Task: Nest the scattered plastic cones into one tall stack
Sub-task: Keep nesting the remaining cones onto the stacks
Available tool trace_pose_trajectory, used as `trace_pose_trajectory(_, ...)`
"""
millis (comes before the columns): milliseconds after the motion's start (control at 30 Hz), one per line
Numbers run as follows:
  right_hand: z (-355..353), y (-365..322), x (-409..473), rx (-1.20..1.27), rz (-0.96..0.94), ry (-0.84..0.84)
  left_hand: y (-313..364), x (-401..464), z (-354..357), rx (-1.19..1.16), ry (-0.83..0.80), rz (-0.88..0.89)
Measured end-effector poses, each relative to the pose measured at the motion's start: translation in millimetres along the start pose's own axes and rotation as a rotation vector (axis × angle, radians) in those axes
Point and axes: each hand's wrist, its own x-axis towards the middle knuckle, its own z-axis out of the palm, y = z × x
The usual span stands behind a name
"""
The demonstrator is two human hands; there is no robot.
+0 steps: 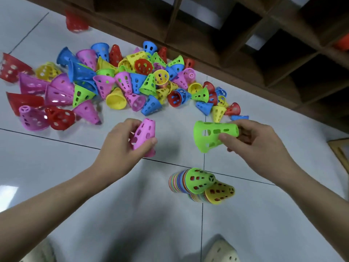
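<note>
We held a pink cone [144, 136] in our left hand [120, 146], fingers wrapped around it, and a green cone [211, 135] lying sideways in our right hand [253, 142], gripped near its narrow end. Both hung above the tiled floor [94, 195]. The loose pile of cones [117, 80] lay beyond, and two stacks [198, 183] stood near us, side by side.

Red cone [11, 68] cut off at left edge, blurred
</note>
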Motion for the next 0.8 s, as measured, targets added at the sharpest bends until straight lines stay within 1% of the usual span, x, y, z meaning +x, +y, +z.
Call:
trace_pose_trajectory(67, -16.2, 12.2, -23.5, -0.034, 0.016, 0.042, 14.4, -10.5, 14.1, 0.01, -0.08, 0.051)
trace_pose_trajectory(167, -27.8, 29.2, -53.5, -0.167, 0.038, 0.174, 32.2, -25.3, 28.9, 0.03, -0.206, 0.147)
trace_pose_trajectory(233, -26.4, 44.5, -67.6, -0.248, 0.053, 0.201, 39.7, -32.3, 35.4, 0.059, -0.272, 0.205)
trace_pose_trajectory(300, -21.1, 63.9, -77.4, -0.305, 0.093, 0.16, 43.5, -37.1, 41.8, 0.082, -0.313, 0.241)
trace_pose_trajectory(400, -10.8, 90.2, -86.3, -0.338, 0.141, 0.07, 47.6, -43.0, 54.1, 0.037, -0.332, 0.221)
trace_pose_trajectory(600, 20.3, 121.3, -87.8, -0.396, 0.13, -0.065, 52.4, -48.1, 65.9, -0.028, -0.314, 0.179)
trace_pose_trajectory(700, 31.7, 133.2, -89.0, -0.399, 0.133, -0.104, 53.3, -45.4, 67.3, -0.027, -0.325, 0.224)
trace_pose_trajectory(800, 39.3, 141.0, -93.6, -0.393, 0.144, -0.092, 58.4, -40.9, 71.9, -0.068, -0.346, 0.227)
